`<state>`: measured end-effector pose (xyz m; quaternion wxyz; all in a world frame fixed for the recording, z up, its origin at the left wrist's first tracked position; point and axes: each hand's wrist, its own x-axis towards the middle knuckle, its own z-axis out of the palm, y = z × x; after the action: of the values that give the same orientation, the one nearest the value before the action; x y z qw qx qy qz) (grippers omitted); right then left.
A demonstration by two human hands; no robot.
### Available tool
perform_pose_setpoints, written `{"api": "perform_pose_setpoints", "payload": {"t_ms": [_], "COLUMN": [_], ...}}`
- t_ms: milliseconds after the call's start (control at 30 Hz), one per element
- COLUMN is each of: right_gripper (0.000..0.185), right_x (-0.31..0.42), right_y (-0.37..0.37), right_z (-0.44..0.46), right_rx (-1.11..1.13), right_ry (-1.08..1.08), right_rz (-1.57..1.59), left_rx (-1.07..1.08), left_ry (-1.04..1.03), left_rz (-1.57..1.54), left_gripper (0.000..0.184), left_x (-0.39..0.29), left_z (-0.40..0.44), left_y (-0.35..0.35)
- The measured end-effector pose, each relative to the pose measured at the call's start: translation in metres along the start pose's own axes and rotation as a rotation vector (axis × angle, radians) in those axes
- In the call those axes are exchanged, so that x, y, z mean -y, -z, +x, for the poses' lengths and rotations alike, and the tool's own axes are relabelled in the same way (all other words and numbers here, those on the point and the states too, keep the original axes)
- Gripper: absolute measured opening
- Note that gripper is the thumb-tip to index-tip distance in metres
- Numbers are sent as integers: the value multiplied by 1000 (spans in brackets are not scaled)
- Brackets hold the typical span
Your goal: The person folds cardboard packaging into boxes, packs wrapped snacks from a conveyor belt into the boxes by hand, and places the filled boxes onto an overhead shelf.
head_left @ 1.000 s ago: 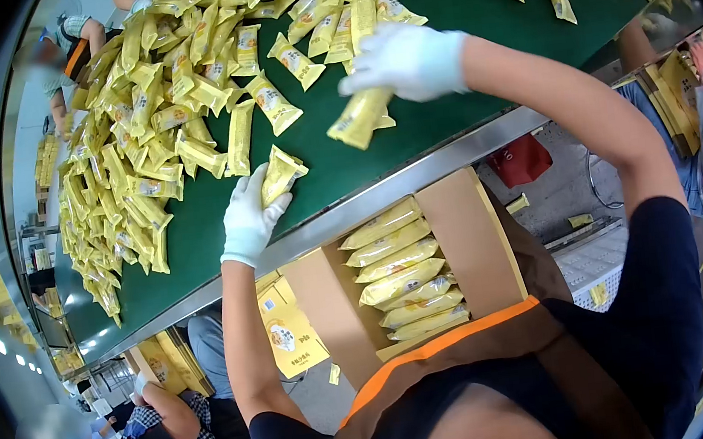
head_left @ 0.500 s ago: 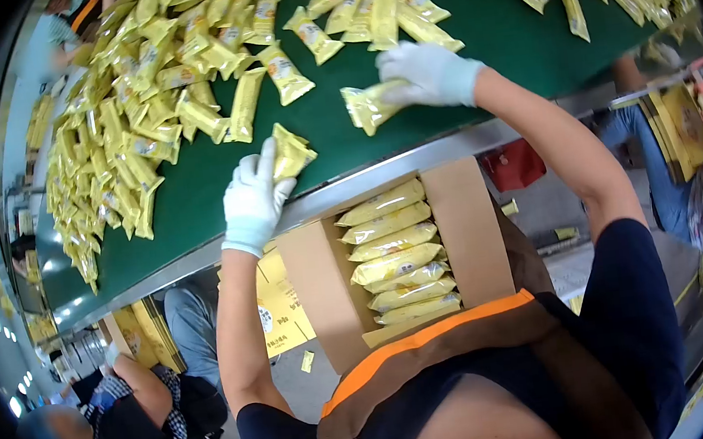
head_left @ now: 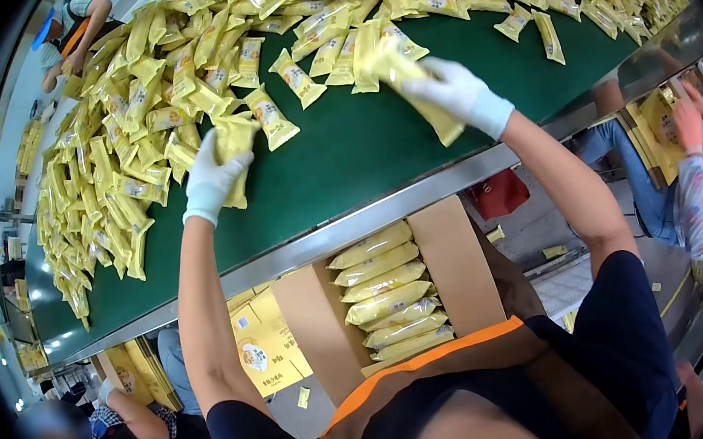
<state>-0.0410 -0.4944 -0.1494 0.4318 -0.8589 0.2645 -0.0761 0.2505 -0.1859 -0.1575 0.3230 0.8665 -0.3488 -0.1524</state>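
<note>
Green surface (head_left: pixel 346 164), running left to right. Large heap of yellow packets (head_left: pixel 197 51) across its far and left parts. Near side: open carton (head_left: pixel 318 322) holding row of packets (head_left: pixel 386 291). Gloved left hand (head_left: pixel 218 175): fingers partly closed on left packet (head_left: pixel 235 134), ends jutting far and near. Gloved right hand (head_left: pixel 460 97): fingers closed round middle of right packet (head_left: pixel 437 119), slanted, far end blurred.

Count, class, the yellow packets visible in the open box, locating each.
7, in one row down the box, far to near: first packet, second packet, third packet, fourth packet, fifth packet, sixth packet, seventh packet. Others may be hidden beneath.
</note>
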Motion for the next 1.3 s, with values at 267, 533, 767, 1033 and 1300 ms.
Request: {"api": "perform_pose_setpoints", "payload": {"t_ms": [267, 533, 767, 1033, 1300], "right_gripper": [48, 62, 61, 52, 54], "right_x": [8, -18, -17, 47, 108], "right_y": [6, -27, -19, 19, -109], "right_z": [-18, -63, -73, -112, -208], "right_rx": [-99, -125, -125, 291, 493], "right_ry": [145, 368, 397, -11, 792], "right_rz": [-38, -765, -803, 679, -746], "left_rx": [80, -143, -63, -169, 203], "left_ry": [-171, -374, -342, 23, -17], "left_rz": [652, 716, 813, -841, -1831], "left_gripper": [89, 82, 91, 66, 68], "left_x": [-23, -19, -13, -46, -103], "left_z": [-57, -80, -110, -134, -204], "left_y": [-16, -25, -39, -3, 1]}}
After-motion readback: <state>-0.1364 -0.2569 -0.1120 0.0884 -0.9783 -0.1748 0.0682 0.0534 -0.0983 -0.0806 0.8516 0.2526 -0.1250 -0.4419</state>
